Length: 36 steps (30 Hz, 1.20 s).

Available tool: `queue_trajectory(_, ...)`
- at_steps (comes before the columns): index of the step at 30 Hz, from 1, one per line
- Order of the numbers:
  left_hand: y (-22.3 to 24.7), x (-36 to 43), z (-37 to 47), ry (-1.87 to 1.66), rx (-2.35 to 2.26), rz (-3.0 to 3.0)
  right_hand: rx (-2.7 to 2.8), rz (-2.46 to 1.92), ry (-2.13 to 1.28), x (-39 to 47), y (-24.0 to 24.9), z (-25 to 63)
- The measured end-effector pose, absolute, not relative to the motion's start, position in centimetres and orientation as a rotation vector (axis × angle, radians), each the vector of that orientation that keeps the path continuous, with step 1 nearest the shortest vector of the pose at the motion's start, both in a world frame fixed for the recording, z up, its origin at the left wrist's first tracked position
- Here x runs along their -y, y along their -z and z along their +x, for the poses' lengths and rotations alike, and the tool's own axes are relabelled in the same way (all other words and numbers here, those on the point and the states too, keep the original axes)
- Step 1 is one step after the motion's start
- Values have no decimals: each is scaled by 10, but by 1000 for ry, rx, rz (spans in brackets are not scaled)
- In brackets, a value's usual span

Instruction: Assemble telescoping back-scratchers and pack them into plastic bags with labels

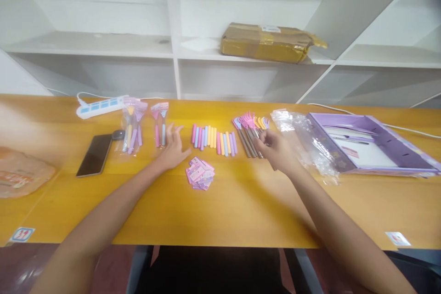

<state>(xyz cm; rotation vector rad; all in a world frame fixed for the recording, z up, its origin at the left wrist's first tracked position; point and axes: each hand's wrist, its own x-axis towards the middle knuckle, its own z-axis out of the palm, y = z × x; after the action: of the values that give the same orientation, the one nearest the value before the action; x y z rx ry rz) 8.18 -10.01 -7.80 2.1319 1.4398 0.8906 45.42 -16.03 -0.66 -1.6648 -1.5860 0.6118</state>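
My left hand (174, 148) is open, fingers spread, just right of a clear bag holding a pink and a blue back scratcher (163, 129). My right hand (275, 148) has its fingers curled together at the right end of a row of metal-stemmed back scratchers (248, 135) with pink, blue and yellow hand-shaped heads. Whatever lies between those fingertips is hidden. Between my hands lie two groups of pastel handle tubes (206, 137), pink, blue, yellow and purple. Below them is a loose pile of small printed pink cards (200, 173).
Farther left are bagged back scratchers (132, 131), a phone (94, 155), a power strip (101, 107) and an orange bag (24, 172). To the right lie clear plastic bags (306, 140) beside an open purple box (406, 144). A taped carton (268, 43) sits on the shelf behind.
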Motion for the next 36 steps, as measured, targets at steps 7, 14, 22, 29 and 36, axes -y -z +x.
queue_trajectory(7,84,115,91,-670,-1513,2502,1994,-2011,18,92,32,452)
queue_trajectory(14,83,112,89,-604,-1508,2647,2075,-2124,249,68,56,439)
queue_trajectory(22,83,113,92,-575,-1463,2653,2139,-2121,360,69,64,428)
queue_trajectory(29,50,105,71,-654,-1687,2682,2116,-2016,304,90,54,430)
queue_trajectory(36,54,73,24,-671,-2300,2159,2073,-1447,-244,146,60,429)
